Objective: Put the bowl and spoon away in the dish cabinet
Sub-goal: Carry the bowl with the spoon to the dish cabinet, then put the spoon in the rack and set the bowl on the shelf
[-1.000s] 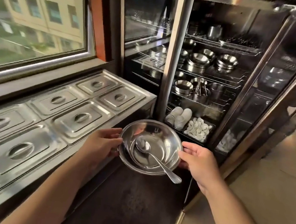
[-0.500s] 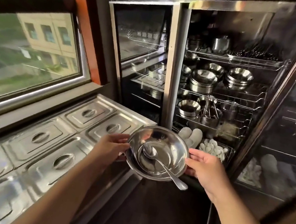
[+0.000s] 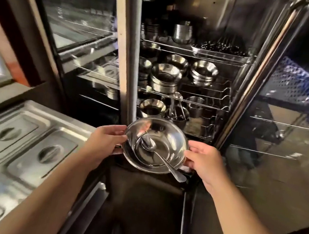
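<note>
The left hand (image 3: 105, 142) gripped the left rim of a stainless steel bowl (image 3: 168, 139), and the right hand (image 3: 205, 164) gripped the right rim, so the bowl was held level between them. A metal spoon (image 3: 160, 157) lay inside the bowl, its scoop resting near the bowl's centre and its handle sticking out over the near right edge, just beside the right hand's thumb. Directly beyond the hands stood the open dish cabinet (image 3: 130, 57), the bowl held in front of its lower part and not yet on any shelf. Just past the bowl, a wire shelf (image 3: 209, 106) carried a small steel bowl (image 3: 152, 107) and a cup of utensils (image 3: 178, 114). Higher up sat stacked steel bowls (image 3: 165, 78). To the right of the right hand hung the cabinet's glass door (image 3: 288, 127). To the left of the left hand lay a desk with steel tray lids (image 3: 25, 143).
</note>
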A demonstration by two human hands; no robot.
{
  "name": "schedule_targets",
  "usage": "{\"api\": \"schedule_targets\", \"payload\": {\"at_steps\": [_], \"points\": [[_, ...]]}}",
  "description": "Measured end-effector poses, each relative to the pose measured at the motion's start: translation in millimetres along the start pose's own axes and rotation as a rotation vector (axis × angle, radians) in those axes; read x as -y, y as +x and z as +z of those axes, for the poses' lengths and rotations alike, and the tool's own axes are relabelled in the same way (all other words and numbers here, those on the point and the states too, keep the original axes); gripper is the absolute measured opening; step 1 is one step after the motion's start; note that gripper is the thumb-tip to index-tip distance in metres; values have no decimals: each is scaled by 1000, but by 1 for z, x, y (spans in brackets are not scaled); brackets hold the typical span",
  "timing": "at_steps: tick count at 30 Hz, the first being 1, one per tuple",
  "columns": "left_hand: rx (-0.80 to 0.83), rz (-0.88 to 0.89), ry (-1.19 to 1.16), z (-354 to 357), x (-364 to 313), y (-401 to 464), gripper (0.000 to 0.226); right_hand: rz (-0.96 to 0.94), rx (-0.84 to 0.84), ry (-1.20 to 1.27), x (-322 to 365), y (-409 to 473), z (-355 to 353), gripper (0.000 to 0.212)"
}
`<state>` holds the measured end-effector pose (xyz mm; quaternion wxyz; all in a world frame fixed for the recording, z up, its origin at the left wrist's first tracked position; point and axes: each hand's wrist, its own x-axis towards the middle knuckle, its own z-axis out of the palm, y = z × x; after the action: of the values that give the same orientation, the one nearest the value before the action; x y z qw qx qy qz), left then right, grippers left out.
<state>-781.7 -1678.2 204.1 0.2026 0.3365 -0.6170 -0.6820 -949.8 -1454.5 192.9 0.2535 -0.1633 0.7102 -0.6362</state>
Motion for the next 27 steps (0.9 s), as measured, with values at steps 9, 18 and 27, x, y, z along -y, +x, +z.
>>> {"api": "schedule_targets", "payload": {"at_steps": [9,18,27], "points": [[225,11,15,69,-33,186,24,71,-284,-36,33,127,-25,35],[421,-8,64,142,-78,339,17,130,-507,-75,65,245,-45,42],[444,-15,204,221,-75,421,33,153,-634,-173,60,342,-88,25]]}}
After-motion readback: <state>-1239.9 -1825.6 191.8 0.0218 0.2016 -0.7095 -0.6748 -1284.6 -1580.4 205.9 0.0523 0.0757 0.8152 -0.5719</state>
